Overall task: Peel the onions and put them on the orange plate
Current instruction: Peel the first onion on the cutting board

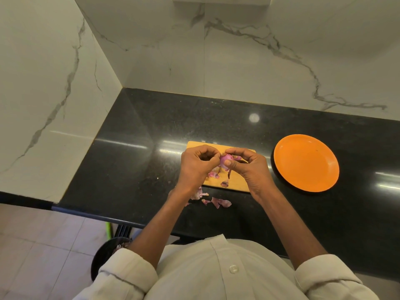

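- Both forearms reach forward from rolled white sleeves, and the hands meet over the board [236,182].
- Right hand [251,167]: grip closed around the onion [225,162], thumb pressed on its front, fingers curled over the top.
- Left hand [195,165]: fingers curled tight, pinching skin at the onion's top.
- The plate [306,163] sits on the table [129,165], right of the board.
- Peels [220,202] lie on the table and board.

Warm, fairly dim indoor light is falling from overhead, showing as a round glare spot [254,118] and long bright streaks [121,142] on the polished black surface [138,118]. The marble wall [238,61] is glowing softly, darkening toward the upper right. The wide lens is bending straight edges near the borders. Focus is holding reasonably sharp at the centre, softening slightly at the corners.
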`<act>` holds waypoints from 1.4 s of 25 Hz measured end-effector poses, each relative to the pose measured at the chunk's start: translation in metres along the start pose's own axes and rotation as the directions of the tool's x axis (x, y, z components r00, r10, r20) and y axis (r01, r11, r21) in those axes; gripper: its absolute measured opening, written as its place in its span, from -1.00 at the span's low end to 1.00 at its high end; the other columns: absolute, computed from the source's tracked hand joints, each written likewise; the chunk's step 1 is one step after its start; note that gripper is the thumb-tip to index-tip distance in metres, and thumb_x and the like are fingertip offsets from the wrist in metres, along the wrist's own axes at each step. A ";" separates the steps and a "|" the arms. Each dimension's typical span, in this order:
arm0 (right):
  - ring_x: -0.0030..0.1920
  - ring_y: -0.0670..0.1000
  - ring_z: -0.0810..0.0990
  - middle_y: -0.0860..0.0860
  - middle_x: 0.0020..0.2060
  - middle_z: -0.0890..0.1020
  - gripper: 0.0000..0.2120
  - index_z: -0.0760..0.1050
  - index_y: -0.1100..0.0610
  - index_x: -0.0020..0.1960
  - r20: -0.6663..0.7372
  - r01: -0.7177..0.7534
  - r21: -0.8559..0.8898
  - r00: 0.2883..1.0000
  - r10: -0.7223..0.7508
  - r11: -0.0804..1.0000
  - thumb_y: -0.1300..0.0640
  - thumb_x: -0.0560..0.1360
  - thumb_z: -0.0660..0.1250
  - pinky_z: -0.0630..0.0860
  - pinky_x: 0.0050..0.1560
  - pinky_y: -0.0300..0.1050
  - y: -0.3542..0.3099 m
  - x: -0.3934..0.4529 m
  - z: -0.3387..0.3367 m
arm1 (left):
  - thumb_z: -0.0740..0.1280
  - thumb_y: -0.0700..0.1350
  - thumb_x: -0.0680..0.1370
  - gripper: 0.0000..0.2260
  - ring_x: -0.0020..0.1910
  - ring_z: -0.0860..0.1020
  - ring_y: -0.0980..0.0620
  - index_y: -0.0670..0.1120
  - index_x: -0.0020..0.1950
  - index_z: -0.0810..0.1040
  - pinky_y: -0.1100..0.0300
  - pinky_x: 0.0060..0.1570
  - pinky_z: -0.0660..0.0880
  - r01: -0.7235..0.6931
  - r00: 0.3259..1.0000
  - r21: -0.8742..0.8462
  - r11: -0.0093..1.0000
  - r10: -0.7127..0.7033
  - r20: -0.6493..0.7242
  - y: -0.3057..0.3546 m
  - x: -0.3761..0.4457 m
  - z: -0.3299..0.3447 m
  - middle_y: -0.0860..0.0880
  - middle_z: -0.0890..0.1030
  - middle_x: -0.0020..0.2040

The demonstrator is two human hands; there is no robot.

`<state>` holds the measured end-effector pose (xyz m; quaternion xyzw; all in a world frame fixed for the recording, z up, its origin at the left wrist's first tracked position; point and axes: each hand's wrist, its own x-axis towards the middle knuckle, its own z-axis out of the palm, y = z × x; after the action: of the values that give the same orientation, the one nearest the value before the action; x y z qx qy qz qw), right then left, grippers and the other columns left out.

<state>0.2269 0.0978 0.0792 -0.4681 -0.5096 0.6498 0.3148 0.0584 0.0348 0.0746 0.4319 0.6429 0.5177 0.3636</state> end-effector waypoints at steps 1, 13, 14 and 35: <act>0.12 0.02 0.72 0.02 0.05 0.77 -0.67 0.71 0.13 0.16 -0.001 0.005 0.005 1.000 -0.005 1.000 0.23 0.41 0.60 0.66 0.19 0.05 0.000 0.000 0.000 | 0.49 -0.21 0.61 -0.94 -0.10 0.73 -0.03 -0.17 0.04 0.76 0.07 -0.01 0.69 -0.009 1.000 -0.003 1.000 0.009 0.000 -0.001 0.000 -0.001 -0.05 0.75 -0.12; 0.14 0.07 0.73 0.04 0.05 0.77 -0.58 0.71 0.14 0.17 -0.023 0.013 0.102 1.000 -0.011 0.995 0.14 0.32 0.62 0.67 0.16 0.02 -0.003 -0.003 0.005 | 0.51 -0.17 0.61 -0.89 -0.01 0.74 -0.12 -0.17 0.09 0.76 -0.10 0.09 0.69 -0.018 1.000 -0.133 0.991 0.018 -0.002 -0.005 -0.002 -0.006 -0.08 0.77 -0.05; 0.15 0.09 0.73 0.06 0.05 0.77 -0.57 0.71 0.15 0.18 -0.020 0.008 0.126 1.000 -0.005 0.992 0.14 0.32 0.62 0.66 0.18 0.05 -0.002 -0.003 0.005 | 0.50 -0.17 0.62 -0.89 0.00 0.74 -0.14 -0.17 0.10 0.76 -0.13 0.10 0.69 -0.029 1.000 -0.136 0.990 0.028 -0.012 -0.005 -0.003 -0.005 -0.09 0.77 -0.05; 0.07 0.00 0.76 0.04 0.02 0.78 -0.64 0.70 0.10 0.22 0.006 0.092 0.056 0.996 -0.092 0.994 0.29 0.44 0.57 0.66 0.01 -0.19 -0.005 -0.008 0.009 | 0.51 -0.16 0.61 -0.87 0.02 0.74 -0.11 -0.17 0.12 0.75 -0.21 0.10 0.69 -0.087 0.996 -0.078 0.993 0.085 -0.027 -0.003 -0.006 -0.009 -0.08 0.76 -0.01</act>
<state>0.2212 0.0890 0.0866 -0.4323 -0.5135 0.6506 0.3552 0.0518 0.0261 0.0735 0.4385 0.6068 0.5629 0.3502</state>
